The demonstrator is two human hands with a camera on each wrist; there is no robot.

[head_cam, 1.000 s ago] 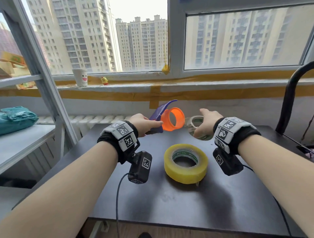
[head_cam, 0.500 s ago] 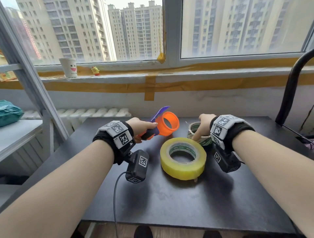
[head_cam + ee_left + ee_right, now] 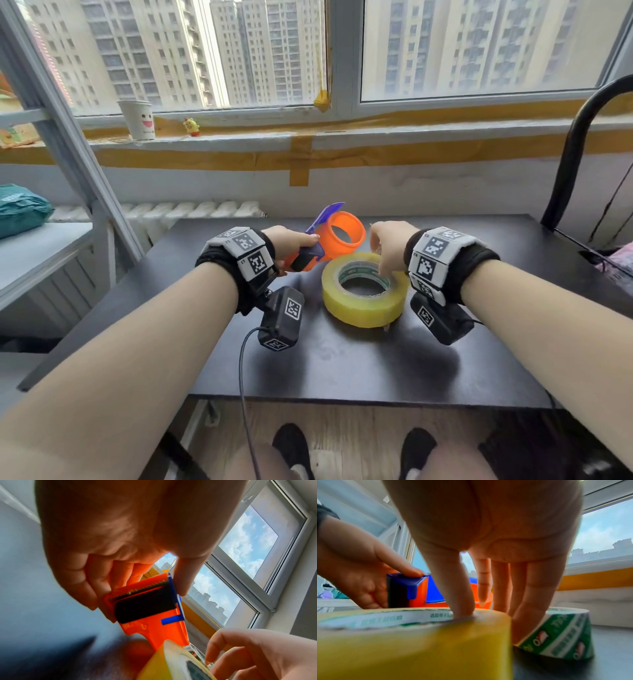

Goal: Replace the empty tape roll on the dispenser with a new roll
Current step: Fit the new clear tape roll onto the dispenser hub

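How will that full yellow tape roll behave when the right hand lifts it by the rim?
The tape roll looks thickly wound, so probably stiff and fairly heavy for its size. It lies flat on the table, so unlikely to roll. The right hand has its thumb inside the core; the glossy side may slip.

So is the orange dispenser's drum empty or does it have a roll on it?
Empty: the orange dispenser shows its bare drum, and the yellow roll lies flat on the table.

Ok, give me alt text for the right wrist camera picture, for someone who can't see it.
A right hand reaches down onto a full yellow tape roll, thumb in its core and fingers down its outer wall. Beside it on the dark table lies an empty green-printed core; behind, the left hand holds the orange and blue dispenser.
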